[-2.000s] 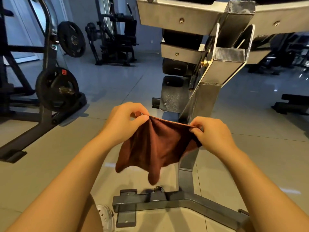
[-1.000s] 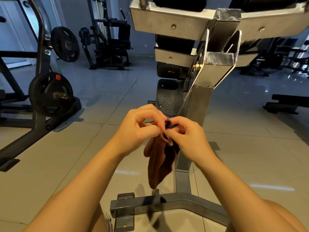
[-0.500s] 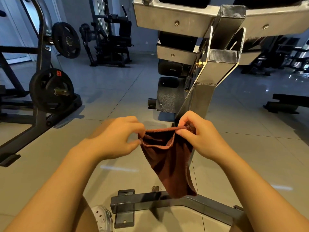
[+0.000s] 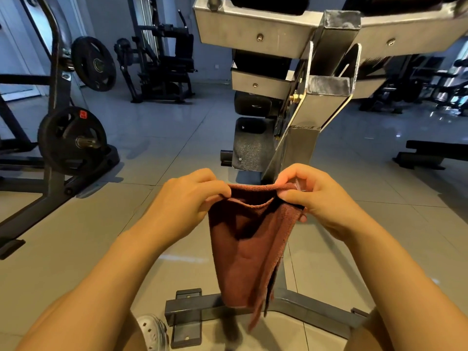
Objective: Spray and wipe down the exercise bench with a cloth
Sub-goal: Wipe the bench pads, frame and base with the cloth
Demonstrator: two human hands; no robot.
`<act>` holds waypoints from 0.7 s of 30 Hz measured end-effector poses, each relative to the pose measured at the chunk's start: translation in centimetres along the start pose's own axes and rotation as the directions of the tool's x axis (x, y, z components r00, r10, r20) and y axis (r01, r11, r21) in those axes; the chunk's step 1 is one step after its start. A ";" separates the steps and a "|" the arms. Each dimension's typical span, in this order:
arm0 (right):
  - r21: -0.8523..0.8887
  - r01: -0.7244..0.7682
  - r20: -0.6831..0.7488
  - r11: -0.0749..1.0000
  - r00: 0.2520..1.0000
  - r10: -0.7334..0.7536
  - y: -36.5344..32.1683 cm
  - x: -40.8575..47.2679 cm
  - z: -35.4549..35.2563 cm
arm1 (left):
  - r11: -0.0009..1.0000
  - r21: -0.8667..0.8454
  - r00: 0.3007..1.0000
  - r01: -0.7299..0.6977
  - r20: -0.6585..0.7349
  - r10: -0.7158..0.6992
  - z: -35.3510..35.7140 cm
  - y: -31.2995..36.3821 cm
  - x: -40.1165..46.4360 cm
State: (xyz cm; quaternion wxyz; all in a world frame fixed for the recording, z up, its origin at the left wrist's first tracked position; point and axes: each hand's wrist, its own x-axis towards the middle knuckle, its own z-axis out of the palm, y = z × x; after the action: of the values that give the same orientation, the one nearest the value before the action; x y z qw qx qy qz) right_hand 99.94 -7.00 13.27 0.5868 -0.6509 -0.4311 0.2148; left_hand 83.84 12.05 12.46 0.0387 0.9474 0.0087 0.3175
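A dark red-brown cloth (image 4: 247,252) hangs folded in front of me, held by its top edge. My left hand (image 4: 184,201) pinches the cloth's upper left corner. My right hand (image 4: 316,198) pinches the upper right corner, thumb and fingers curled over the folded edge. Just behind the hands rises the exercise bench's grey metal frame (image 4: 298,138), seen from below. Its black pads (image 4: 250,143) are mounted on the far side. The bench's floor foot (image 4: 200,307) lies under the hanging cloth. No spray bottle is in view.
A rack with black weight plates (image 4: 73,140) stands at the left. Another machine (image 4: 162,67) stands at the back, and dark benches (image 4: 430,153) at the right. Grey tiled floor (image 4: 114,236) spreads around. My shoe (image 4: 154,333) shows at the bottom.
The cloth, spread wide two seconds ago, was brought together and folded. Both hands then moved a little apart, and the folded cloth now hangs longer and straighter between them.
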 end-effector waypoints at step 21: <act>-0.348 0.018 0.216 0.937 0.974 0.062 -0.7 -1.5 -0.7 | 0.696 -0.590 0.890 0.408 0.089 -0.446 -1.1 1.1 0.9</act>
State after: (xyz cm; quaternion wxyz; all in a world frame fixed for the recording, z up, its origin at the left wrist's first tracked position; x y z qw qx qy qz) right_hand 99.45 -8.63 13.79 0.4077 -0.7208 -0.5182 0.2138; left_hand 83.89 11.05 14.02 0.4055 0.8483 0.1297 0.3148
